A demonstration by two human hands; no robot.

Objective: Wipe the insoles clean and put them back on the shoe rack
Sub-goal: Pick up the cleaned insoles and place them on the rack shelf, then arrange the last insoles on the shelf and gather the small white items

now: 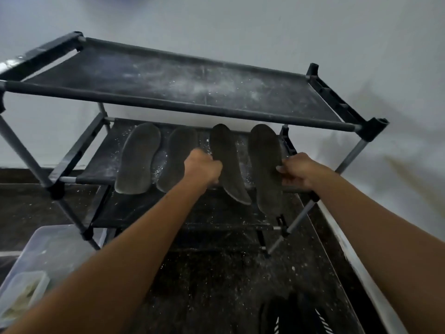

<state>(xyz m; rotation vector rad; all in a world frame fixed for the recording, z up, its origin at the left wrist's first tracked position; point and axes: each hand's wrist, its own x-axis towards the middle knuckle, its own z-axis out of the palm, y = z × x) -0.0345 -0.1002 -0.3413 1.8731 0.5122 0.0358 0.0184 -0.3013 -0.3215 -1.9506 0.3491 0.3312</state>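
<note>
Clear bin: I see it at the lower left on the floor, beside the rack's foot, with pale contents that are too blurred to name.

Shoe rack: dark frame with fabric shelves against a pale wall; the top shelf is dusted with white specks, and so is the dark floor below it.

First insole: leftmost of 4 on the middle shelf, lying flat, its near end hanging over the front bar. It is well to the left of my left hand.

Second insole: just right of the first, also flat with its near end over the bar. My left hand sits against its right edge and covers part of it.

Left hand: fingers curled tight, gripping the left edge of the third insole about midway along its length.

Third insole: dark, tilted, its toe end on the shelf and its heel end pointing down past the front bar, between my 2 hands.

Fourth insole: rightmost, longest in view, its near end hanging well below the front bar. It lies just left of my right hand.

Right hand: fingers curled, thumb on the right edge of the fourth insole, pinching it near the middle.

Dark striped item: at the bottom edge on the floor; I cannot tell what it is.
</note>
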